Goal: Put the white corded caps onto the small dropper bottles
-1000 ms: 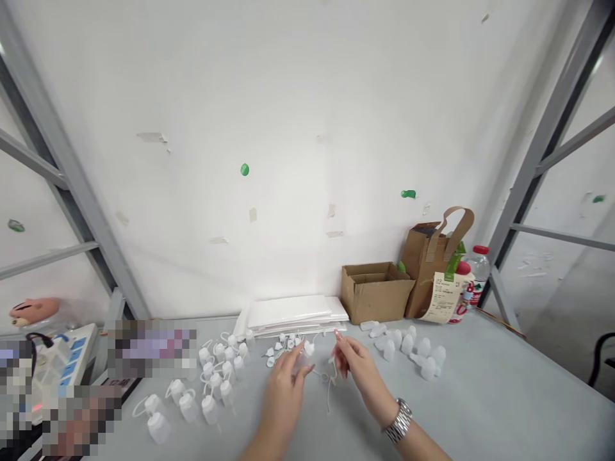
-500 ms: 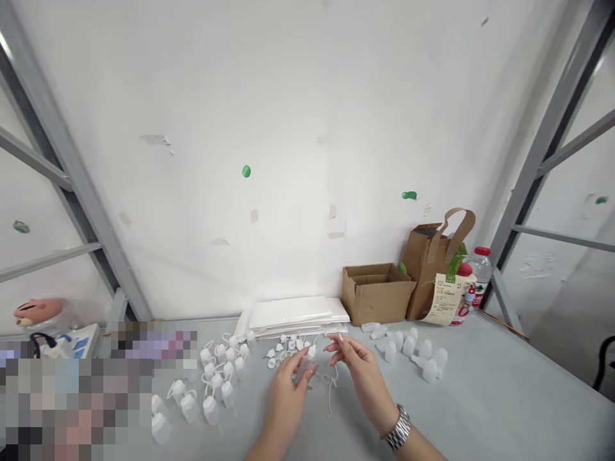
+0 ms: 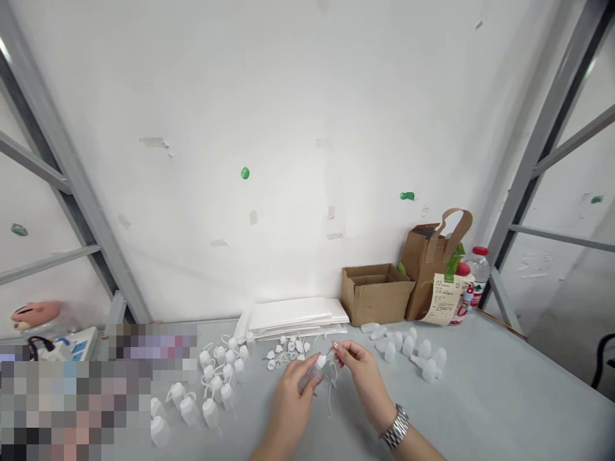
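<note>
Between the thumb and fingers of my left hand is a small translucent bottle with a white cap, tilted to the right. My right hand is beside it, its thumb and fingertips pinched on the cap's thin white strap. Part of the bottle is hidden by my left fingers. Below my right fingertips, loose white straps lie on the grey table. Just behind my left hand is a cluster of loose white caps with straps.
Several capped bottles stand on the left. Several uncapped translucent bottles lie at right. Flat white packages, a cardboard box, a brown paper bag and a red-capped bottle line the wall. A power strip sits far left.
My right hand has come in to the capped bottle, and its fingers have closed on the strap. My left hand has shifted slightly right and down with the bottle.
</note>
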